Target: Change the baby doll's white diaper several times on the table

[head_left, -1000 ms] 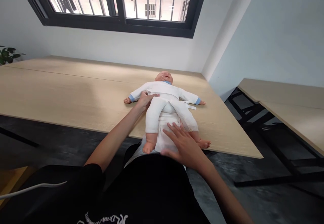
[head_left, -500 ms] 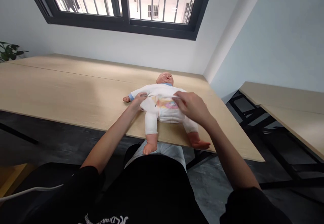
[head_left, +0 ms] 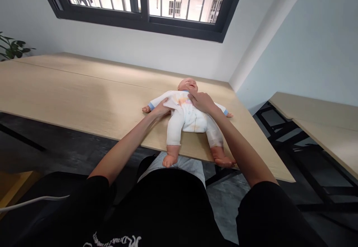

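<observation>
A baby doll [head_left: 188, 120] in a white suit with blue cuffs lies on its back near the front edge of a long wooden table [head_left: 84, 90], feet hanging over the edge. A white diaper [head_left: 190, 118] with a faint coloured print is folded up over its belly. My left hand [head_left: 161, 109] presses the doll's side by its arm, fingers curled on the cloth. My right hand [head_left: 201, 101] rests on the doll's chest just below the chin, fingers closed on the diaper's top edge.
A second wooden table [head_left: 321, 124] on black legs stands to the right across a gap of dark floor. A green plant [head_left: 11, 48] shows at the far left. A black-framed window [head_left: 145, 5] is above the table. A white cable [head_left: 33, 200] crosses my lap.
My right hand rose from between the doll's legs and carried the diaper's front flap up over the belly to the chest. My left hand stayed at the doll's side.
</observation>
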`<action>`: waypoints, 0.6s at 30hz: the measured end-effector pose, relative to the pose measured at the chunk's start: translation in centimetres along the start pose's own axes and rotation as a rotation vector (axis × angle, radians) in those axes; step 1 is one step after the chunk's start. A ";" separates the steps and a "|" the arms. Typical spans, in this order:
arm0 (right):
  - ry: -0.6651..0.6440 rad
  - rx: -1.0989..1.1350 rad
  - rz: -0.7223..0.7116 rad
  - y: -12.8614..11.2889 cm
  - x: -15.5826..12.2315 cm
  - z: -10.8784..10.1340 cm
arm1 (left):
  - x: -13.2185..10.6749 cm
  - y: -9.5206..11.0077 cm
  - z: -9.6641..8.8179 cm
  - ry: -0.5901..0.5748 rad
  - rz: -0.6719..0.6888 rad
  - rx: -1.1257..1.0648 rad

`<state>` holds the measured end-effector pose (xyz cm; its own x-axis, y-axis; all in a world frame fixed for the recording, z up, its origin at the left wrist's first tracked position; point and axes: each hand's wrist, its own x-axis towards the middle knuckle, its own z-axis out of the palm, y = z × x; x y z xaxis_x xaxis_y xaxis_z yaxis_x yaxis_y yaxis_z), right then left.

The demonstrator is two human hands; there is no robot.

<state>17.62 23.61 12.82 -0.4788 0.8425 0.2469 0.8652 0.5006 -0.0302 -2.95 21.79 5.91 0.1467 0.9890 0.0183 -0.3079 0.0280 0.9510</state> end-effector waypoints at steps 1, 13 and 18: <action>-0.006 0.002 0.006 0.1 -0.2 0.0 | 0.0 0.0 -0.1 -0.014 0.027 0.002; -0.084 0.010 0.041 -0.1 -1.6 0.6 | 1.4 -0.1 -4.2 0.032 0.406 0.566; -0.089 0.058 0.093 -1.1 -2.1 0.7 | 1.2 -0.1 -4.0 -0.136 0.393 0.680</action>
<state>17.51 21.45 11.67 -0.4107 0.8987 0.1539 0.8975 0.4283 -0.1056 -6.46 23.54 4.60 0.2731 0.8805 0.3876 0.2738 -0.4573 0.8461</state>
